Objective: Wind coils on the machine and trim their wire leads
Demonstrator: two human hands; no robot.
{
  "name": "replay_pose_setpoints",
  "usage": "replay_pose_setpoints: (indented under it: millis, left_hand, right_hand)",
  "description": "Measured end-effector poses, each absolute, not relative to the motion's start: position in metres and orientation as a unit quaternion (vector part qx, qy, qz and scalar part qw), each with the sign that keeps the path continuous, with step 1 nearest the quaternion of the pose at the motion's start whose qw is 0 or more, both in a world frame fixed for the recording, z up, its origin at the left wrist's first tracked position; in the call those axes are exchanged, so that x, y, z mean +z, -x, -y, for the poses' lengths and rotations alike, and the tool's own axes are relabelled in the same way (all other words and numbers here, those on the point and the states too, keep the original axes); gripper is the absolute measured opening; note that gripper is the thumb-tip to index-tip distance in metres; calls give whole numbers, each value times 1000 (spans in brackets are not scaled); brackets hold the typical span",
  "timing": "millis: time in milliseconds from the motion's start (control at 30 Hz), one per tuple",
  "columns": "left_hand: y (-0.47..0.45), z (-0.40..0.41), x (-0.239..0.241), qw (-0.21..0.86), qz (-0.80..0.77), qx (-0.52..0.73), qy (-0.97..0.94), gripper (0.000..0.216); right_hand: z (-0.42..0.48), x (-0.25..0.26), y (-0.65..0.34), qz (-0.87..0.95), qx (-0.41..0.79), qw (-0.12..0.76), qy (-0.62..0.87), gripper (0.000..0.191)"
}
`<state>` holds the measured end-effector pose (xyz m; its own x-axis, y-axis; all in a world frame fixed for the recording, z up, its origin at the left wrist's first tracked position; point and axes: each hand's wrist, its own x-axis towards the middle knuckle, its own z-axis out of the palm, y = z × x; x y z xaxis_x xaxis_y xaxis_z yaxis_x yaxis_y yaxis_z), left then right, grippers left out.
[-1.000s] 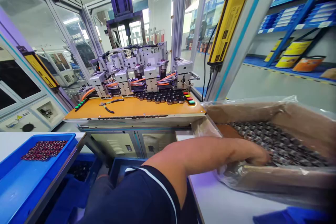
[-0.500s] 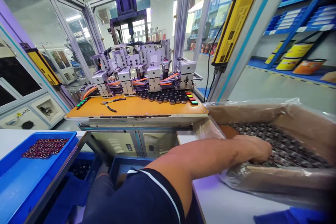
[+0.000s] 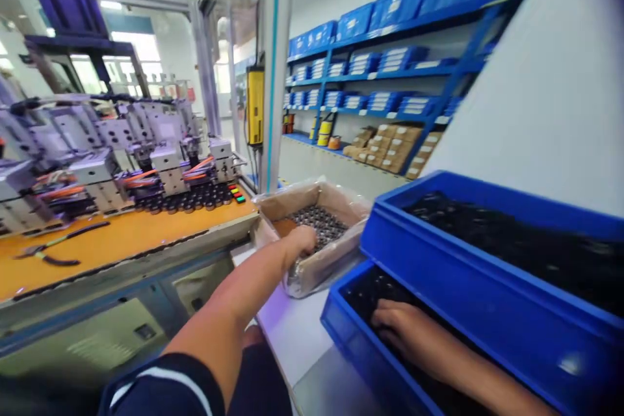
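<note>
My left hand [image 3: 305, 239] reaches into a plastic-lined cardboard box [image 3: 316, 272], over many small grey and dark metallic parts [image 3: 332, 226]. Its fingers point down and are hidden behind the back of the hand. Inside the lower blue bin [image 3: 348, 331], my right hand [image 3: 397, 325] is down among small black parts [image 3: 373, 289]. The fingers of that hand are curled, and whatever they grip is hidden beneath them.
A second blue bin [image 3: 463, 260] of black parts stands above the lower one. On the left, an orange worktop [image 3: 131, 234] carries pliers [image 3: 63, 244], rows of black round parts [image 3: 188, 200] and a clamping machine [image 3: 168, 166]. Blue shelving [image 3: 370, 78] fills the background.
The view has swung to the right, bringing the blue bins and my right hand into sight. My left hand is still in the cardboard box.
</note>
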<state>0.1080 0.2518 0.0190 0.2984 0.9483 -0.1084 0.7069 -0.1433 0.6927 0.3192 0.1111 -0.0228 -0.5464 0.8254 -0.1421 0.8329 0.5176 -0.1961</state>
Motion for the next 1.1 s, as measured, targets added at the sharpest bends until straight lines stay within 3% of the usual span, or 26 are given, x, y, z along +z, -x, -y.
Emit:
replay_pose_setpoints:
  millis: [133, 267, 333, 467, 533, 667, 800, 900, 1033, 1100]
  left_hand:
    - [-97, -247, 48, 331, -520, 255, -745, 37]
    - [-66, -227, 67, 361, -476, 346, -724, 31]
    - [-41, -200, 67, 377, -458, 400, -698, 29]
    - [10, -111, 54, 416, -380, 526, -637, 50]
    - [24, -67, 48, 434, -336, 563, -618, 44]
    - [34, -17, 42, 457, -304, 574, -607, 28]
    - [31, -5, 36, 501, -266, 586, -579, 24]
    - [25, 0, 29, 487, -278, 592, -579, 20]
    - [15, 6, 21, 475, -304, 588, -580, 42]
    - [10, 8, 19, 479, -315, 580, -579, 41]
  right_hand:
    - [-116, -19, -312, -860, -95, -20, -500, 15]
    - [-122, -25, -315, -855, -90, -70, -506, 14]
    - [-123, -29, -318, -856, -89, -92, -501, 15]
    - [-121, -27, -318, -867, -77, -149, -468, 19]
    - [-115, -16, -311, -867, -60, -197, -454, 19]
    - [-89, 21, -272, -856, -26, -321, -403, 16]
    - [-48, 50, -219, -859, -52, -442, -252, 9]
    - [-22, 51, -197, -859, -76, -461, -211, 13]
    - [-9, 42, -198, -867, -47, -456, -194, 16]
    - [-10, 39, -202, -868, -44, -454, -194, 16]
